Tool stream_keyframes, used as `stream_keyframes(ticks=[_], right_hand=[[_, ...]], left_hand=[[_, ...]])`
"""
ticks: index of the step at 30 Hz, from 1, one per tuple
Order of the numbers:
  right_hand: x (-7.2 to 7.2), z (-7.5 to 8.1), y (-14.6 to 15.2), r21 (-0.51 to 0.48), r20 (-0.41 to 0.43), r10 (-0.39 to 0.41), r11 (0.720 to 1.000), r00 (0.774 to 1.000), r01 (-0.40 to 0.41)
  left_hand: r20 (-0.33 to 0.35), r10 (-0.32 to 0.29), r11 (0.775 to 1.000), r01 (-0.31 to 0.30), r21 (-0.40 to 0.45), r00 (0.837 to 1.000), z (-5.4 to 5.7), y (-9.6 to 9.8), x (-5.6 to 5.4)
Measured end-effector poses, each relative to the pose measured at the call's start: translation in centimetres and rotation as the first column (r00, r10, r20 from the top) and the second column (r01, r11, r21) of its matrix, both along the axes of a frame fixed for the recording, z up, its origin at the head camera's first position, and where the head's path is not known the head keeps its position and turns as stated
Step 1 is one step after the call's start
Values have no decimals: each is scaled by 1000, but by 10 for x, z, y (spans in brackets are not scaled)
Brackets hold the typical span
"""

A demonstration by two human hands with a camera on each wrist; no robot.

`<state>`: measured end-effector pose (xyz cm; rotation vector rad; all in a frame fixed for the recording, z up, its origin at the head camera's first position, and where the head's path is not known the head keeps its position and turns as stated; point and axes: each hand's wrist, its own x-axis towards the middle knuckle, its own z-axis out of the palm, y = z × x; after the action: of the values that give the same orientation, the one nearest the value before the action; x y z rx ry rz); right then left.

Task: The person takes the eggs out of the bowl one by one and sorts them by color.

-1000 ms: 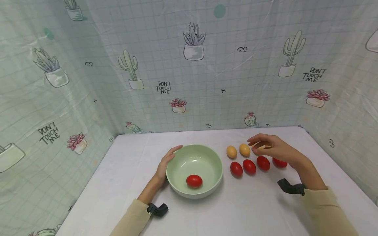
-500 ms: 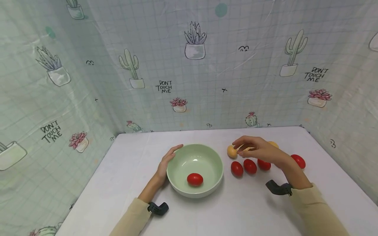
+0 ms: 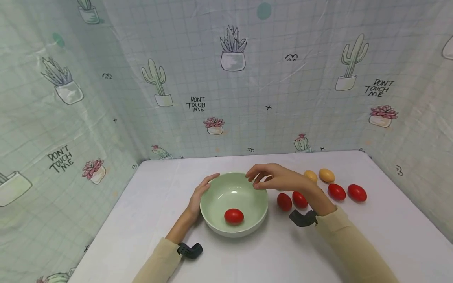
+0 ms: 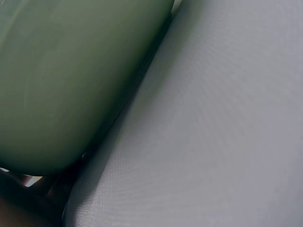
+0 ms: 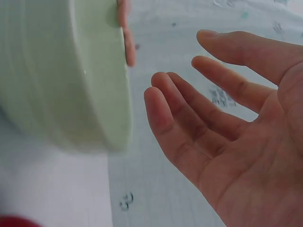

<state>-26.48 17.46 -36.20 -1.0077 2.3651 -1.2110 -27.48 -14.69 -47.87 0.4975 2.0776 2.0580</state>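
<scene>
A light green bowl (image 3: 234, 232) stands mid-table with one glossy red egg (image 3: 234, 216) lying inside it. Against the bowl's left outer side rests my left hand (image 3: 199, 200), its fingers stretched along the rim. In the left wrist view only a dark part of this hand shows, at the lower left beside the bowl wall (image 4: 61, 90). My right hand (image 3: 277, 177) hovers by the bowl's back right rim with loosely bent fingers. Its palm (image 5: 255, 179) faces the right wrist camera and bears nothing. Whether it touches the rim I cannot tell.
Right of the bowl lie red eggs (image 3: 284, 202), some close to my right forearm, others farther right (image 3: 357, 193). Yellow eggs (image 3: 326, 175) lie behind them, partly hidden by my right hand. A printed cloth (image 3: 269, 86) hangs behind the white table (image 3: 170, 184).
My right hand has moved left, from above the yellow eggs to the bowl's right rim, uncovering eggs at the far right. My left hand and the bowl have stayed put.
</scene>
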Motion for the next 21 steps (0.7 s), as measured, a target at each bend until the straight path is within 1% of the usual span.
stream_keyframes(ticks=[5, 10, 15, 19, 21], right_hand=[[-7, 1, -24, 37, 8, 76, 996, 997, -76], [-11, 0, -46, 93, 39, 121, 988, 992, -124], [-14, 0, -64, 108, 57, 166, 979, 984, -172], [-16, -1, -76, 132, 99, 194, 970, 976, -206], [-18, -3, -81, 151, 124, 201, 964, 972, -219]], left_hand=[[3, 0, 1000, 0, -1, 1000, 0, 0, 0], [8, 2, 1000, -2, -10, 1000, 1, -1, 1], [-4, -8, 1000, 8, -22, 1000, 0, -2, -1], [-16, -11, 999, 10, -32, 1000, -1, -2, -2], [-19, -12, 1000, 12, -24, 1000, -1, -2, -3]])
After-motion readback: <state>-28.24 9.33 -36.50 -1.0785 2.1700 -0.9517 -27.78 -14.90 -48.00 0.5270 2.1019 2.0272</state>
